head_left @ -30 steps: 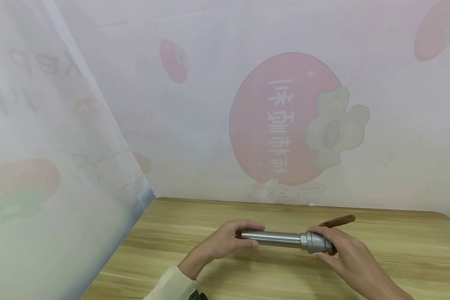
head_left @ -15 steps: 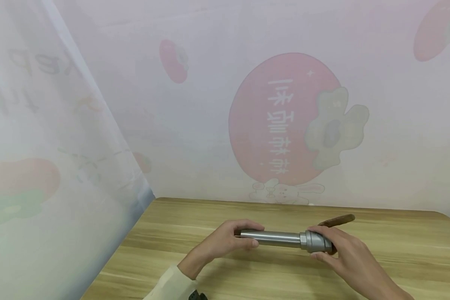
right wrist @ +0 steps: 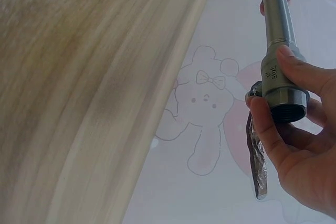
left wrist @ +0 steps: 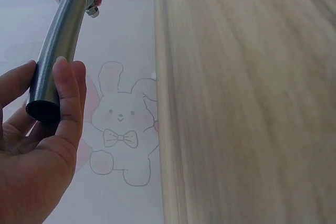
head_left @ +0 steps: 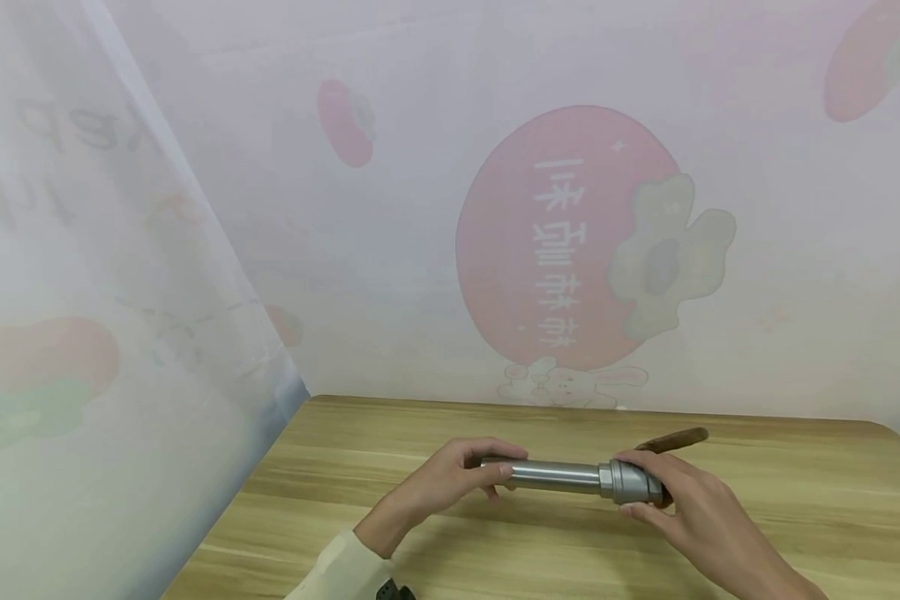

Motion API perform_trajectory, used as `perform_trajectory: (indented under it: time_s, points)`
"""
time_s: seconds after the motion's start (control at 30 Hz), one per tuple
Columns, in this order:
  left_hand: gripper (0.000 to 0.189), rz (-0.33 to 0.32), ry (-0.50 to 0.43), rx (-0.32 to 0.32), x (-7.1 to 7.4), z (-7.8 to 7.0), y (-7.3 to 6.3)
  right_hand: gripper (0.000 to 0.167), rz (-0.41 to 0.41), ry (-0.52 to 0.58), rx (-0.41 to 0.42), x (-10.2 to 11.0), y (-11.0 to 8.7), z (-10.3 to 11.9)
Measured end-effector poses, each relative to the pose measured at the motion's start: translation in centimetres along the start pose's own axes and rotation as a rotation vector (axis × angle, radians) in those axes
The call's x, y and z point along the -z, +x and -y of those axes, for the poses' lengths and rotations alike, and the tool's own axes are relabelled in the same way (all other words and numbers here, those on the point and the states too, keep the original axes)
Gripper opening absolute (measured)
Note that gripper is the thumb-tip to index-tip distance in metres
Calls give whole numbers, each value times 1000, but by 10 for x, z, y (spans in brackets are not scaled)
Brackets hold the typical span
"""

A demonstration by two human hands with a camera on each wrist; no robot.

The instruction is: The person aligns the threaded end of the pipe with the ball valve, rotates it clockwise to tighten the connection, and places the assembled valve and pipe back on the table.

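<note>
Left hand (head_left: pixel 448 480): wrapped round the plain end of the pipe (head_left: pixel 558 476), pinching it between thumb and fingers.
Left thumb (head_left: pixel 489 476): brought up across the front of the pipe; lower, along its near edge, half a second ago; now leaving a fingertip (head_left: pixel 492 493) in sight beneath.
Right hand (head_left: pixel 696 504): gripping the valve (head_left: pixel 636 482) at the pipe's other end, thumb on the near side; unchanged since the earlier frames.
Pipe: held crosswise between both hands, nearly level, apart from and above the table (head_left: pixel 315 475); hardly shifted; dark at the open end by the left palm.
Nut (head_left: pixel 607 481): between pipe and valve.
Handle (head_left: pixel 675 439): brown, crinkled and shiny in the right wrist view; jutting from the valve past the right hand, at the same angle as before.
Sleeve (head_left: pixel 345 571): cream, on the left forearm, beside a small black object (head_left: pixel 390 590).
Table: wood-grained, with rounded far corners.
Cloth (head_left: pixel 390 267): pale, behind the table, printed with a large pink fruit (head_left: pixel 495 250) and a rabbit (left wrist: pixel 121 114).
</note>
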State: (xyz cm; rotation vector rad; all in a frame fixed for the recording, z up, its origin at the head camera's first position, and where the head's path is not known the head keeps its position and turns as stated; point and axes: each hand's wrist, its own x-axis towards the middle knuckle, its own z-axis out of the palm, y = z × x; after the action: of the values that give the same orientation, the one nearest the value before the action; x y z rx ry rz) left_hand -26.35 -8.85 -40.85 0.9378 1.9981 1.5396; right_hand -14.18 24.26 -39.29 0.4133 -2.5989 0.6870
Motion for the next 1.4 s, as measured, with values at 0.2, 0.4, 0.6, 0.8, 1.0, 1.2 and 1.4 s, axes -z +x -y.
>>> perform_trajectory:
  time_s: [0.2,0.4,0.6,0.8,1.0,1.2,1.4]
  points:
    - [37,9,-5,-6,0,-1,0,54,6,0,0,0,0,-1]
    - [39,7,2,-11,0,0,1,54,27,-2,-12,0,1,-1]
    - [38,-4,13,-7,-1,-1,0,54,13,-6,-6,0,1,-1]
    - [38,-9,11,-10,-1,0,0,55,11,-12,0,0,1,-1]
    - [37,-12,23,-19,0,0,0,55,14,-16,0,0,0,-1]
    - [36,-9,12,-12,-1,-1,0,55,12,-17,-2,0,1,-1]
    - [37,-7,9,-16,-2,-1,-1,54,15,-15,-5,0,0,-1]
